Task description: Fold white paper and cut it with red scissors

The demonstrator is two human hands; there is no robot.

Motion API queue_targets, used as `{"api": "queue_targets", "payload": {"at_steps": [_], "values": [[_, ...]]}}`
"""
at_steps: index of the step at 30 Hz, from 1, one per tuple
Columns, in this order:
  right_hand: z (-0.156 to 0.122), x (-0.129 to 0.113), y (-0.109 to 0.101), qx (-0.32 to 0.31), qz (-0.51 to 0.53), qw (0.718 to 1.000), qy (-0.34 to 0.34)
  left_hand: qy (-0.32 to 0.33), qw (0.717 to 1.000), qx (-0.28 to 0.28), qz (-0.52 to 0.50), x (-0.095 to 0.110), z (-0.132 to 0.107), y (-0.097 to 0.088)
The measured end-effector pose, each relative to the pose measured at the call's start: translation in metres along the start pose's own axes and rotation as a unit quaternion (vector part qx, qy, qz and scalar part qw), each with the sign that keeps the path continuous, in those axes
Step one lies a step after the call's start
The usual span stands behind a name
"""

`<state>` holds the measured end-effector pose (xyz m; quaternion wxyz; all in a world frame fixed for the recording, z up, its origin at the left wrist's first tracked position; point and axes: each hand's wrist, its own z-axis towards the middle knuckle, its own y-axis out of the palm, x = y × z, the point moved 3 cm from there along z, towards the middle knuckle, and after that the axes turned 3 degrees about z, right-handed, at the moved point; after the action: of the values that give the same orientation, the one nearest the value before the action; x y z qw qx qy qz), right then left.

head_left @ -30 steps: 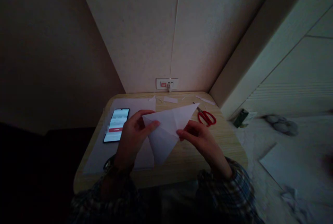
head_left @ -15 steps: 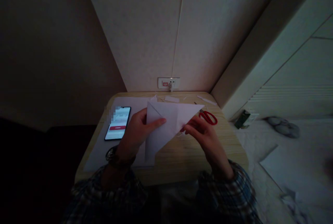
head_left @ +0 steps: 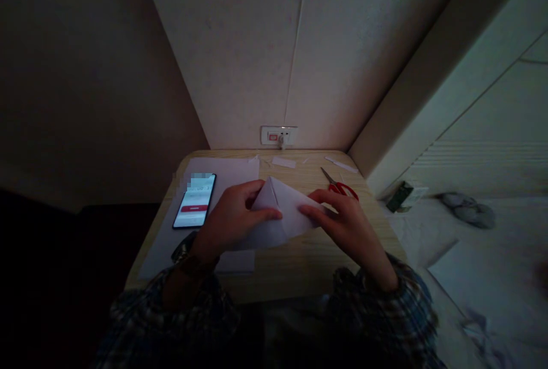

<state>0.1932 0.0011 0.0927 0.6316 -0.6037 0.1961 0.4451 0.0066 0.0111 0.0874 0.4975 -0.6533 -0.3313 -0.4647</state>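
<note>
Between my two hands, above the small wooden table [head_left: 299, 269], is a folded sheet of white paper [head_left: 291, 203] with a pointed top and a crease down from it. My left hand [head_left: 240, 212] grips its left side, the thumb lying across the front and the fingers behind. On the right side, my right hand [head_left: 338, 212] pinches the paper between thumb and fingers. Part of the paper's lower left is hidden by my left hand.
A lit phone [head_left: 194, 200] lies on white paper sheets [head_left: 165, 252] at the table's left. Red-handled scissors [head_left: 340, 186] lie at the back right, near paper scraps [head_left: 283, 162]. A wall socket [head_left: 278, 136] with a plug is behind. To the right lie a small green box [head_left: 400, 196] and a grey item [head_left: 466, 209].
The paper has turned and tilted, its right point swinging downward. My right hand, which was near its lower edge, now pinches its right side. The scissors are less covered.
</note>
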Motion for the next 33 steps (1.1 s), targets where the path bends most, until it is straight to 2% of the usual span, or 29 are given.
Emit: {"api": "queue_targets", "payload": {"at_steps": [9,14,17,21,24,28,33], "values": [[-0.004,0.013,-0.003,-0.002,0.075,0.996,0.041,0.008,1.000,0.018,-0.021,0.007,-0.005,0.001],[-0.006,0.011,-0.005,0.010,0.089,0.995,0.036,0.066,0.996,0.061,-0.018,0.009,-0.006,0.001],[-0.007,0.009,-0.006,0.007,0.084,0.996,0.032,0.077,0.993,0.090,0.009,0.011,-0.007,-0.001],[-0.007,0.005,-0.009,-0.005,0.025,1.000,0.003,0.075,0.990,0.096,0.076,0.015,-0.009,-0.002],[-0.005,0.000,-0.008,-0.010,-0.001,1.000,-0.027,0.098,0.982,0.088,0.135,0.018,-0.009,0.002],[0.000,-0.013,-0.003,0.013,0.014,0.998,-0.065,0.120,0.980,0.039,0.153,0.021,-0.008,0.014],[0.008,-0.014,-0.001,0.073,0.049,0.996,-0.023,0.094,0.991,0.005,0.091,0.013,-0.005,0.014]]}}
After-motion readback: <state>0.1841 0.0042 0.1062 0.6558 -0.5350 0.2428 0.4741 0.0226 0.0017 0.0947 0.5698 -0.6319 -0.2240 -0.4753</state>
